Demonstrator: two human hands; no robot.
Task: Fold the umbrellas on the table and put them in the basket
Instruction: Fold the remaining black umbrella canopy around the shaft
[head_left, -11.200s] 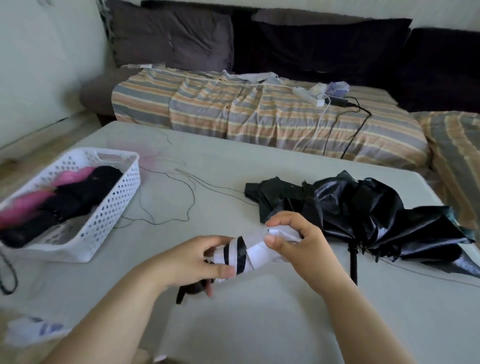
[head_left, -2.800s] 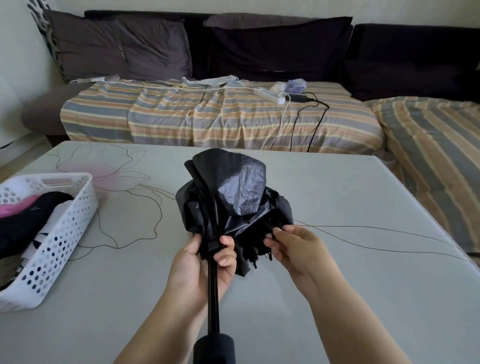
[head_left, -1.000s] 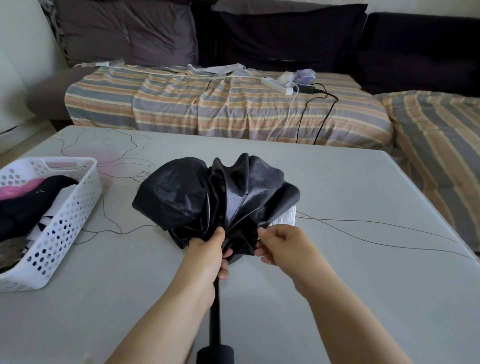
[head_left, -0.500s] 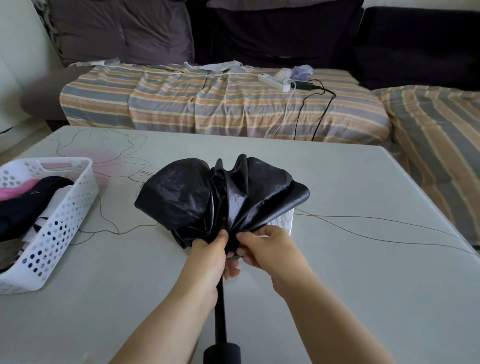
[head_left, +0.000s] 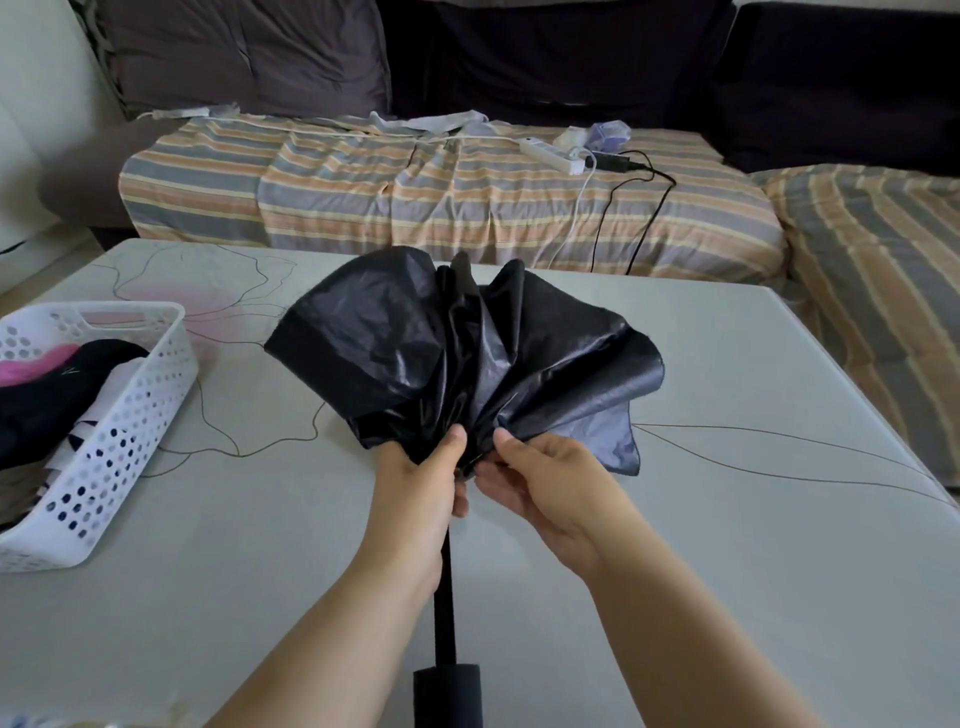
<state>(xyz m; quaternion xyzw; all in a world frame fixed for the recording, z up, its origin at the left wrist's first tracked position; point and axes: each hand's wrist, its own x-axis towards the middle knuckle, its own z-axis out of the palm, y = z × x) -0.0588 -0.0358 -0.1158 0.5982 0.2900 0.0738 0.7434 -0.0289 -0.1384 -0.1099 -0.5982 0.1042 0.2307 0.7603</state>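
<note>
Black umbrella fabric is pinched in left hand and right hand grips.

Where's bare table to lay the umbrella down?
Bare table runs right of the right hand to the far edge, and between the basket and the left hand. Crowded: the middle, under the umbrella both hands grip, and the basket, already loaded.

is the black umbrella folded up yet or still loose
Still loose. The black umbrella fans out in unwrapped folds above the table, gathered only at its base, where the left hand and right hand pinch it.
</note>
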